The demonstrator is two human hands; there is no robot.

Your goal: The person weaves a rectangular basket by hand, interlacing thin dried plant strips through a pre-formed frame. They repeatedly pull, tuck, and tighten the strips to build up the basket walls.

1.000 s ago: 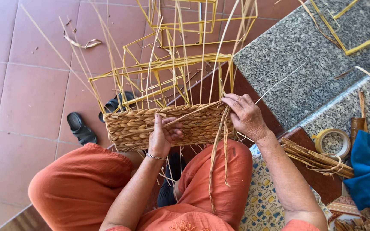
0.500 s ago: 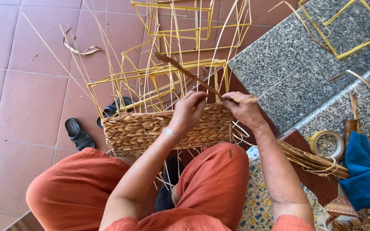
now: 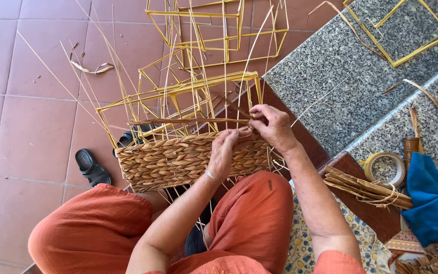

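A half-woven basket (image 3: 173, 160) of braided straw rests against my knees, with a yellow wire frame (image 3: 188, 94) and thin upright stakes rising from it. My left hand (image 3: 226, 149) presses on the top edge of the woven wall near its right end. My right hand (image 3: 272, 127) is just beside it, pinching a long brown straw strand (image 3: 188, 122) that runs leftward across the stakes. Both hands work at the same corner of the basket.
A bundle of straw strands (image 3: 366, 187), a tape roll (image 3: 386, 167) and a blue cloth (image 3: 432, 203) lie at my right. Granite steps (image 3: 340, 76) hold another yellow frame (image 3: 406, 35). More frames (image 3: 214, 30) stand behind on red tiles, black sandals (image 3: 92, 167) at left.
My left hand rose from the basket's front wall to its top edge beside my right hand. The brown strand now lies stretched leftward across the stakes.
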